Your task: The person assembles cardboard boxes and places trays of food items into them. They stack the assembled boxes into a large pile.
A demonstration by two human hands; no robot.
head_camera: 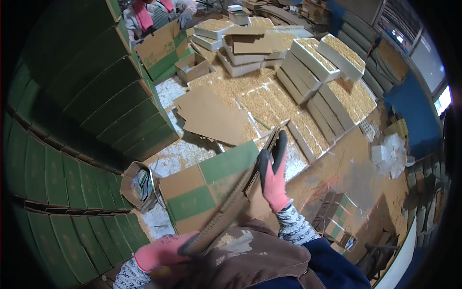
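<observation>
Folded green and brown cardboard boxes [234, 202] stand on edge, slanting across my apron. My left hand [164, 251], in a pink glove with dark fingers, holds their lower left end. At the upper right end, my right hand [275, 173], gloved the same way, has its fingers around the flattened cardboard, thumb apart. A green and brown printed cardboard panel [202, 188] lies just beyond, on a pale work surface. Further off rests a plain brown cardboard sheet [213, 115] on trays of wood shavings or similar loose bits.
Stacked green cartons [122, 108] rise at the left. A box holding colourful packets [141, 188] stands by them. White foam trays filled with tan flakes [317, 57] are piled beyond. A co-worker [155, 18] handles an open printed carton [162, 54] at the top left.
</observation>
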